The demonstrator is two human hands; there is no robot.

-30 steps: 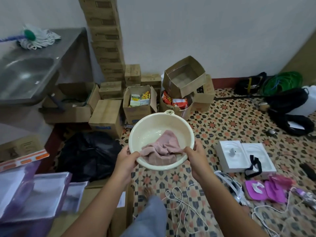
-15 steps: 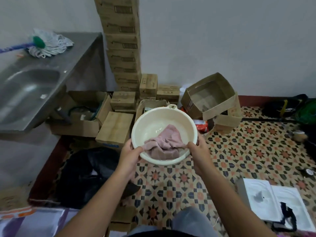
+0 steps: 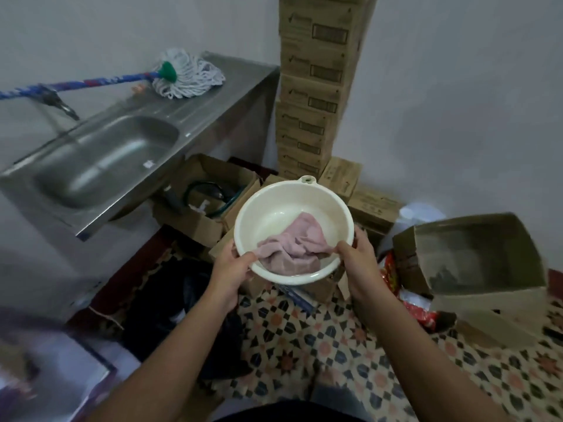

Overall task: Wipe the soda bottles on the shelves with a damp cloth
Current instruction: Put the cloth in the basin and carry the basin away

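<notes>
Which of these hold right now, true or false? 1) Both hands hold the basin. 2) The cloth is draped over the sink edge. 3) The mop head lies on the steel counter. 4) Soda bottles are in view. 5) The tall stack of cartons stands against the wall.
1) True: the left hand and the right hand grip the rim of the cream basin on opposite sides.
2) False: the pink cloth lies inside the basin, away from the steel sink.
3) True: the white mop head rests on the counter beside the sink.
4) False: no soda bottles or shelves show in this view.
5) True: the stacked cartons rise along the wall.
</notes>
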